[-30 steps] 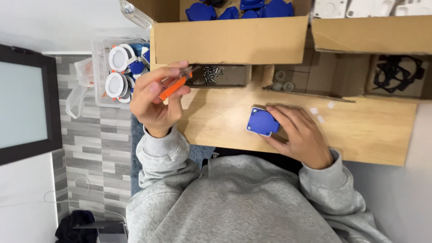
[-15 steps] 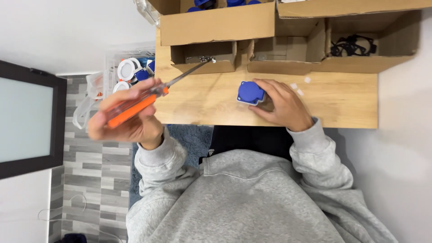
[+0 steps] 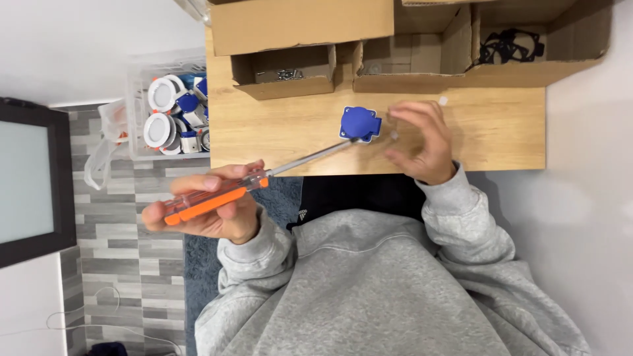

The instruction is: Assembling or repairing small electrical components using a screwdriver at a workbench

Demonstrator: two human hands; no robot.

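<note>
— Head view first: what is your left hand [image 3: 211,207] doing now?

— Your left hand is wrapped around the orange handle of the screwdriver [image 3: 217,198], fingers curled over it and thumb along the top. Half a second ago you had it raised higher with the shaft aimed up toward the small cardboard box of screws [image 3: 282,72]; now you have it lower, off the front edge of the wooden table [image 3: 277,142], with the shaft slanting up to the right so the tip meets the lower edge of the blue socket part [image 3: 361,123].

— And your right hand [image 3: 422,142]?

— Earlier your right hand lay over the blue part and pressed on it. Now it has let go: your fingers are spread and loosely curved, holding nothing, just to the right of the part with a clear gap between them.

— Where does the blue part sit?

— It rests on the table near the middle, just in front of the row of cardboard boxes [image 3: 409,59]. Since a second ago it shows fully, no longer covered by your palm.

— Anything else around you?

— A clear plastic bin [image 3: 168,112] of white and blue parts stands left of the table, as before.
</note>
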